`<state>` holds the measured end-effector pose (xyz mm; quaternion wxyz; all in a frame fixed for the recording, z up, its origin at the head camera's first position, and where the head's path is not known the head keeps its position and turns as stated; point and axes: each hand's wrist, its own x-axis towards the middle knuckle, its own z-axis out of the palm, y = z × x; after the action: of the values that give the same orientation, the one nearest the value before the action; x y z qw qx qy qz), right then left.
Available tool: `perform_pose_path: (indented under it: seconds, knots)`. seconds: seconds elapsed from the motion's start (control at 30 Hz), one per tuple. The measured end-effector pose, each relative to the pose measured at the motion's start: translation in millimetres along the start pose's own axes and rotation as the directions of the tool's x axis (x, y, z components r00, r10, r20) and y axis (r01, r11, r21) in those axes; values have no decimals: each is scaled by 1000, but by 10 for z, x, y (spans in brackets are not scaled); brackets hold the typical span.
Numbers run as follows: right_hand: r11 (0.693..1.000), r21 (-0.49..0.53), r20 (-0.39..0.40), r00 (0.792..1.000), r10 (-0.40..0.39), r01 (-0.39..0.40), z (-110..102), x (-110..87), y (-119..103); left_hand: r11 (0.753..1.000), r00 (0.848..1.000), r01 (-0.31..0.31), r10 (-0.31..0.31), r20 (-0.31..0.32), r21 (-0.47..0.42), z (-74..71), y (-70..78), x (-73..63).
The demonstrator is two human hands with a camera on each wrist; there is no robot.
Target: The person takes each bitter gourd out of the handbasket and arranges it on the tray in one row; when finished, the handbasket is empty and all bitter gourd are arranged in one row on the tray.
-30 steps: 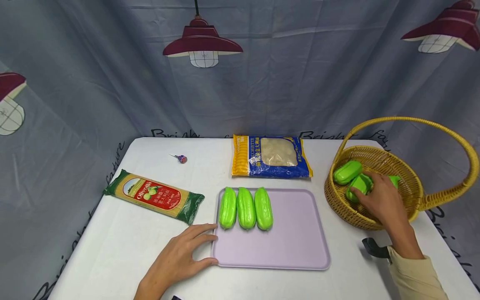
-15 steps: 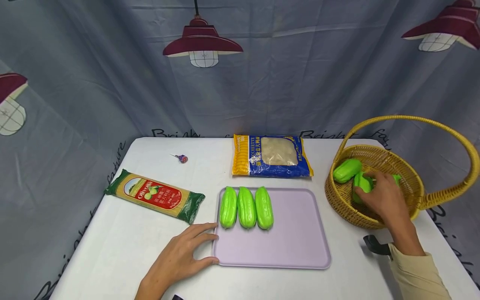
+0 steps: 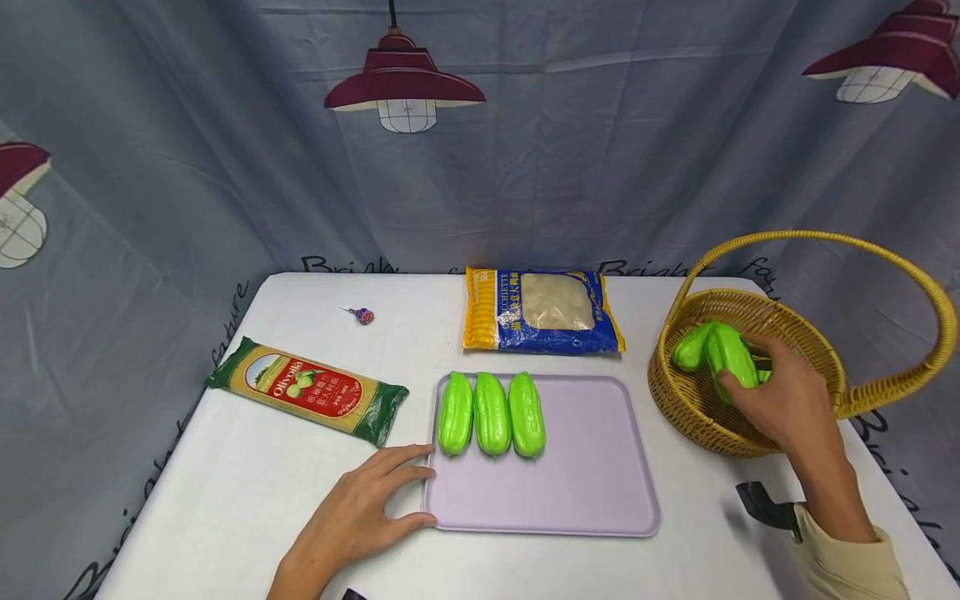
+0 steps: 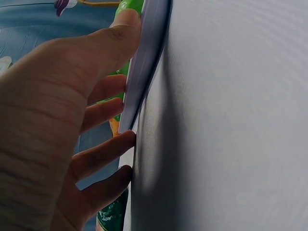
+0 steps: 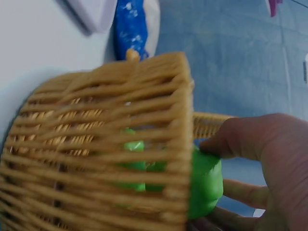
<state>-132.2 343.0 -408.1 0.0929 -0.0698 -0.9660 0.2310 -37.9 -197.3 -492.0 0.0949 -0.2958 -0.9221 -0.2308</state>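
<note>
My right hand [image 3: 787,396] reaches into the wicker basket [image 3: 678,421] and grips a bright green ridged gourd [image 3: 731,354], thumb on the near side. In the right wrist view, this gourd [image 5: 206,185] shows between thumb and fingers, above the blurred basket rim. A second gourd [image 3: 688,352] lies left of it in the basket; a bit of green on the right is mostly hidden by the hand. My left hand [image 3: 356,512] rests at the left edge of the lilac tray [image 3: 570,492], fingers fairly straight, thumb and fingertips against it. Three similar gourds [image 3: 492,414] lie side by side on the tray.
A blue and yellow pasta bag [image 3: 543,312] lies behind the tray. Left of the tray is a spaghetti packet [image 3: 307,390], with a small lollipop [image 3: 363,316] farther back. The basket's tall handle [image 3: 825,237] arches over its right side. A grey curtain [image 3: 525,192] hangs behind the table.
My right hand has lifted and tilted the gourd inside the basket, shifting slightly right, and the gourd now partly covers the one beside it. The left hand and tray stay in place.
</note>
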Motion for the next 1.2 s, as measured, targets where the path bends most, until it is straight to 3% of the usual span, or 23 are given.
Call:
perform_pose_path:
  seconds: [0.57,0.9,1.2]
  knots:
    - [984,87,17,988,-155,153,-107,-229,-394,1000,1000,-3,3,-6,-5,-9,4,0]
    - [970,131,77,974,-215,204,69,-291,-556,1000,1000,-6,6,-4,-2,-11,5,10]
    - [945,160,66,952,-298,285,246,-346,-730,1000,1000,17,-17,15,-4,-24,14,30]
